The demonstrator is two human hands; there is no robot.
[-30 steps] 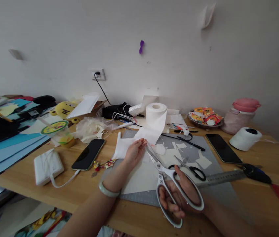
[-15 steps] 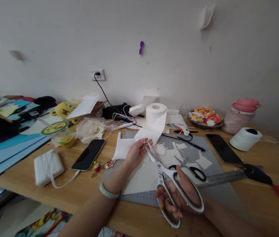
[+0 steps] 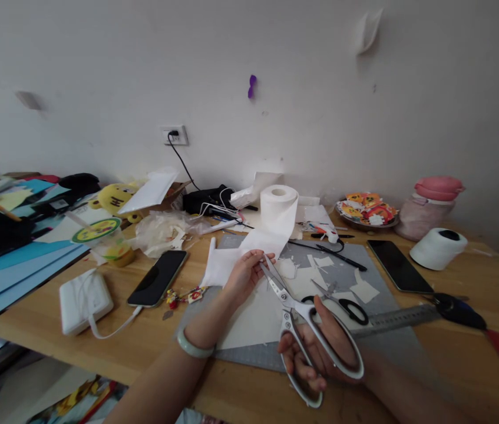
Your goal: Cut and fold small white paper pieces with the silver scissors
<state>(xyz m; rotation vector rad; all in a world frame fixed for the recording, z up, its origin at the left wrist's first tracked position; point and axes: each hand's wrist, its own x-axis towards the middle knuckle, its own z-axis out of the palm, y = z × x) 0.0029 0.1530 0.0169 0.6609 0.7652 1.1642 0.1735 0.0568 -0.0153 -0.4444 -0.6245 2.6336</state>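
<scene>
A single camera, worn on the person's head, looks forward and tips down across the surface (image 3: pixel 138 341) to the wall (image 3: pixel 320 100) behind it. It sits above the near edge (the forearms (image 3: pixel 156 377) come in from the bottom of the frame), so the left grip (image 3: pixel 247 274) and right grip (image 3: pixel 315 346) lie close, below mid-frame. The field is wide: wall fills the upper part, and the front edge slants across the lower left.
</scene>
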